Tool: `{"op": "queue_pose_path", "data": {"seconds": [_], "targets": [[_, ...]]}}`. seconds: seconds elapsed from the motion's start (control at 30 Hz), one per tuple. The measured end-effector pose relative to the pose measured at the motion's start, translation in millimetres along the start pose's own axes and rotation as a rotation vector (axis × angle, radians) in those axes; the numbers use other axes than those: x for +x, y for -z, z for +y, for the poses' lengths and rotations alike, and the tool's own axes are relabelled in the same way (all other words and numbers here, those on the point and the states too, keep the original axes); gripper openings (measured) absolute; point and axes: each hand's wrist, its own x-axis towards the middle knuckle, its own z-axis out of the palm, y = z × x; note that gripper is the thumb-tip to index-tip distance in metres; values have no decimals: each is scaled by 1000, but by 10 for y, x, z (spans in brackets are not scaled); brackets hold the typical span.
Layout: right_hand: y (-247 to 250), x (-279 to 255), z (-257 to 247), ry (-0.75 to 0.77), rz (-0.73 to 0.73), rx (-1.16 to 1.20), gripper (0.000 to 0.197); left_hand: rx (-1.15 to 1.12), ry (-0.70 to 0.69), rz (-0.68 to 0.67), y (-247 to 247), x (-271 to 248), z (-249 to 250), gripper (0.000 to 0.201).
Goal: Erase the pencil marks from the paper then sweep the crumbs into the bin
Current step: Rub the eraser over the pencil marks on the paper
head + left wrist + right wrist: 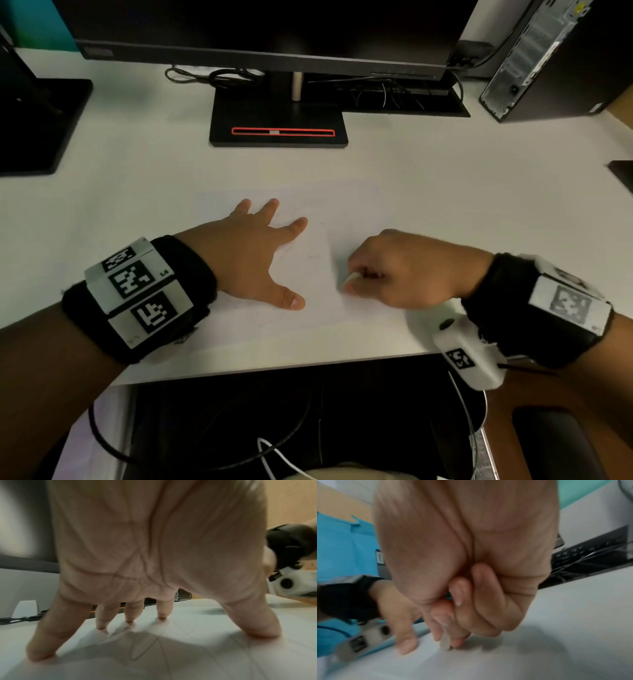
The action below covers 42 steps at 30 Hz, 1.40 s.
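A white sheet of paper (pixel 315 267) with faint pencil lines lies on the white desk near its front edge. My left hand (pixel 260 253) is spread flat on the paper's left part, its fingertips (pixel 162 616) pressing the sheet, where thin pencil loops (pixel 142 649) show. My right hand (pixel 394 270) is curled to the right of it and pinches a small white eraser (pixel 351 278), whose tip (pixel 445 643) touches the paper. No crumbs can be made out.
A monitor stand (pixel 279 126) sits behind the paper, a second stand (pixel 37 123) at the left, a computer tower (pixel 548 58) at the back right. Cables (pixel 212 77) lie under the screen. A dark bin (pixel 308 418) with a wire rim stands below the desk edge.
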Motion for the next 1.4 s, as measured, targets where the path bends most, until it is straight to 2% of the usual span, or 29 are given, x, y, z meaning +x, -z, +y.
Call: {"op": "queue_pose_path", "data": {"seconds": [0.1, 0.27, 0.4, 0.53, 0.7, 0.87, 1.0, 1.13, 1.27, 1.4], "targets": [[-151, 38, -197, 90, -29, 28, 38, -3, 0, 3, -6, 2, 0, 124], [-31, 30, -65, -10, -2, 44, 39, -18, 3, -5, 5, -16, 8, 124], [-148, 7, -229, 84, -35, 39, 41, -12, -3, 3, -1, -4, 6, 124], [-24, 23, -26, -26, 11, 34, 41, -22, 4, 1, 6, -21, 9, 124], [-161, 20, -172, 53, -9, 65, 41, -24, 4, -2, 3, -18, 14, 124], [-5, 63, 61, -77, 84, 9, 43, -36, 3, -5, 14, -33, 17, 124], [-150, 96, -103, 44, 38, 31, 42, -28, 3, -3, 1, -11, 8, 125], [-24, 145, 28, -44, 85, 1, 42, -31, 0, 0, 1, -19, 3, 125], [-115, 137, -98, 55, 31, 0, 40, -22, 1, -1, -8, -2, 2, 125], [9, 165, 63, -67, 73, -2, 44, -27, 5, -2, -1, -18, 10, 125]]}}
